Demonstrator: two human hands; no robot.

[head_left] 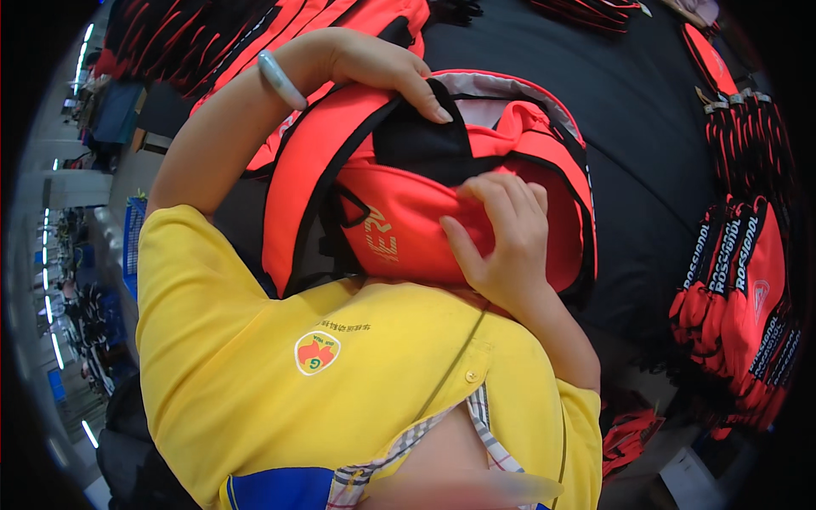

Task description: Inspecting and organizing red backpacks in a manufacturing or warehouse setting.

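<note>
A red and black backpack (408, 234) lies against my front, its top opened and its pale grey lining (484, 87) showing at the far side. My left hand (382, 68), a pale bangle on its wrist, reaches around the bag's far left edge. Its thumb presses on a black panel (421, 140); the other fingers are mostly hidden behind the fabric. Over the red front panel my right hand (510, 234) hovers or rests lightly, fingers bent and thumb spread apart from them. Nothing shows between that thumb and the fingers.
The bag lies on a dark table cover (646, 170). Red and black bag pieces (195, 38) are piled at the far left. Bundles of red and black pieces (748, 272) stand along the right edge. A blue basket (133, 242) is beyond my left arm.
</note>
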